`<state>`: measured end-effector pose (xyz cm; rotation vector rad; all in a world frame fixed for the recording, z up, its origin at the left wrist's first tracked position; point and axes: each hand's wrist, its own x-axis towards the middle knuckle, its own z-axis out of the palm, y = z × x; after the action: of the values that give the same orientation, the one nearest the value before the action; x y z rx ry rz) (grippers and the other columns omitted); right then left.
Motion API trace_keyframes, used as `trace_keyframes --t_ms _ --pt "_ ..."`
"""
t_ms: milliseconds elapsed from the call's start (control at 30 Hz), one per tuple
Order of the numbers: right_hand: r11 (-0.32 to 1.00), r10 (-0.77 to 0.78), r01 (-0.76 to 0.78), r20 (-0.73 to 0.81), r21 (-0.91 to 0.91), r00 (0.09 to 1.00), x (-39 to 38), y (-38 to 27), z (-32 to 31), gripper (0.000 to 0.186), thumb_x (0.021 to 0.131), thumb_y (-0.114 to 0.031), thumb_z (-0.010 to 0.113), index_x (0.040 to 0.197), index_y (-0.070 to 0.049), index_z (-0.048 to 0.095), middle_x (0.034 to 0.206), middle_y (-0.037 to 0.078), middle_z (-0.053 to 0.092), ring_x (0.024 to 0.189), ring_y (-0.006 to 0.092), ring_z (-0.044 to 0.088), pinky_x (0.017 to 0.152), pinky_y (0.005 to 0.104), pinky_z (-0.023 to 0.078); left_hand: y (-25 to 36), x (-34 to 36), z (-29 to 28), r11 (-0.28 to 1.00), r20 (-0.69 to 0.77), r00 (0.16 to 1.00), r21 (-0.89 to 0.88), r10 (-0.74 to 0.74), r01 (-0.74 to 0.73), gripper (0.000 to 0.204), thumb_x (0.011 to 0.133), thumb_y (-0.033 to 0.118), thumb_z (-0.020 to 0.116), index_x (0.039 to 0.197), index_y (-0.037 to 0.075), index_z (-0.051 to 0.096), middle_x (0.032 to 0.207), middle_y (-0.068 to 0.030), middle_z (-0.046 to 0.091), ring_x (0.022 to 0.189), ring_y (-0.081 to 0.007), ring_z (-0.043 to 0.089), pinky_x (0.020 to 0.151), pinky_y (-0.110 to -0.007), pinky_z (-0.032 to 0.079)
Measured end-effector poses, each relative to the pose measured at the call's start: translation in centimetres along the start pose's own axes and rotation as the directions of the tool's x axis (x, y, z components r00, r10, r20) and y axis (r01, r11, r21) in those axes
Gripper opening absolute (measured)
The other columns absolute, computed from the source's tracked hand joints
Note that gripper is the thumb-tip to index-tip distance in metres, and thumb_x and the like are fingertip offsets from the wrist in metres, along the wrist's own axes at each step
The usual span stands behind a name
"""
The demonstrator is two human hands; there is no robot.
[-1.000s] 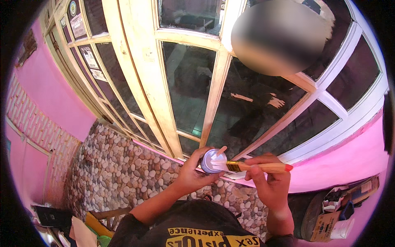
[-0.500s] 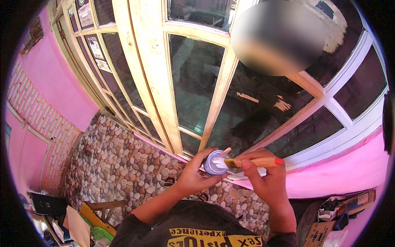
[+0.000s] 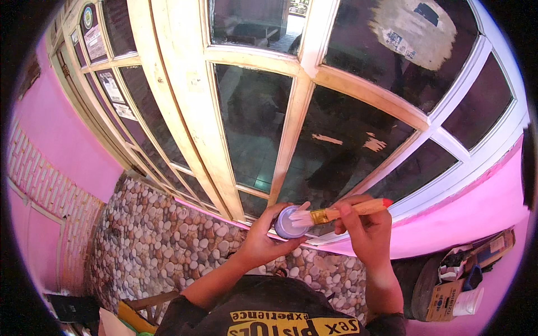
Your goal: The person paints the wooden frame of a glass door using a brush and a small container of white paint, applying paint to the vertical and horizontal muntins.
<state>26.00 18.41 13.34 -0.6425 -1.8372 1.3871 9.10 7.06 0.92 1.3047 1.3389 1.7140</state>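
Note:
My left hand (image 3: 265, 238) is wrapped round a small round can (image 3: 284, 227) of pale paint. A light wooden stick (image 3: 303, 207) leans in the can. Pinched in my right hand (image 3: 364, 227) is a paintbrush (image 3: 320, 216) with a red-tipped wooden handle, a gold-coloured ferrule and whitish bristles. Those bristles lie over the can's mouth at its right side; whether they touch the paint is hard to tell. Beyond both hands rises a window frame (image 3: 297, 140), cream wood at the left and white toward the right, with dark glass panes.
A pink wall (image 3: 437, 232) runs below the white frame. At lower right are a cardboard box (image 3: 444, 301) and a white bucket (image 3: 469, 302). Pebble-patterned floor (image 3: 162, 241) spreads to the left, and a wooden chair-like piece (image 3: 134, 315) stands at lower left.
The brush has lifted slightly out of the can, showing more of its bristles. My view has shifted, and the blurred patch over the upper pane is gone.

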Motion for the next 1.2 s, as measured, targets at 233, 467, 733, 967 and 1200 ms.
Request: trace_keyframes --t_ms 233,467,733,967,1200 --pt "0.999 0.034 -0.034 -0.050 0.001 0.998 0.4 0.3 2.3 0.015 0.096 -0.013 0.068 0.098 0.002 0.070 0.082 0.007 0.070 0.070 0.0107 0.065 0.060 0.0250 0.051 0.7 1.6 -2.5 0.995 0.032 0.998 0.088 0.050 -0.052 0.073 0.076 0.013 0.087 0.136 -0.001 0.048 0.123 -0.0146 0.060 0.114 -0.0217 0.061 0.097 -0.034 0.049" --pt "0.975 -0.023 0.016 -0.027 -0.223 0.999 1.0 0.2 4.3 0.013 0.094 -0.011 0.070 0.094 0.001 0.072 0.083 0.009 0.073 0.073 0.0125 0.067 0.065 0.0274 0.051 -0.1 1.8 -4.3 0.999 0.092 0.996 0.053 -0.003 -0.002 0.073 0.077 0.015 0.087 0.136 0.000 0.047 0.125 -0.0144 0.060 0.117 -0.0219 0.060 0.099 -0.034 0.048" --pt "0.988 0.153 -0.138 -0.262 0.072 0.953 0.7 0.1 4.9 0.015 0.099 -0.011 0.064 0.101 0.003 0.069 0.075 0.006 0.066 0.064 0.0132 0.063 0.059 0.0244 0.049 -0.3 2.5 -5.5 0.997 0.153 0.988 0.083 -0.011 -0.002 0.078 0.073 0.014 0.091 0.134 0.000 0.045 0.126 -0.0143 0.060 0.117 -0.0213 0.060 0.100 -0.036 0.049" --pt "0.942 0.286 -0.190 -0.366 0.277 0.886 0.8 1.7 4.3 0.025 0.099 -0.025 0.065 0.096 0.000 0.062 0.067 0.010 0.065 0.053 0.0169 0.063 0.049 0.0254 0.046 -0.2 3.6 -5.5 0.998 0.198 0.980 0.065 -0.009 -0.004 0.079 0.073 0.016 0.091 0.136 0.001 0.045 0.128 -0.0143 0.059 0.117 -0.0225 0.061 0.101 -0.037 0.049" --pt "0.830 0.432 -0.194 -0.383 0.522 0.817 0.6 3.2 3.9 0.030 0.099 -0.034 0.065 0.092 -0.005 0.060 0.065 0.009 0.065 0.046 0.0205 0.063 0.042 0.0303 0.051 -0.4 4.2 -5.4 0.998 0.220 0.974 0.048 -0.057 0.047 0.082 0.073 0.019 0.091 0.137 0.001 0.043 0.130 -0.0147 0.056 0.123 -0.0234 0.057 0.103 -0.038 0.048"
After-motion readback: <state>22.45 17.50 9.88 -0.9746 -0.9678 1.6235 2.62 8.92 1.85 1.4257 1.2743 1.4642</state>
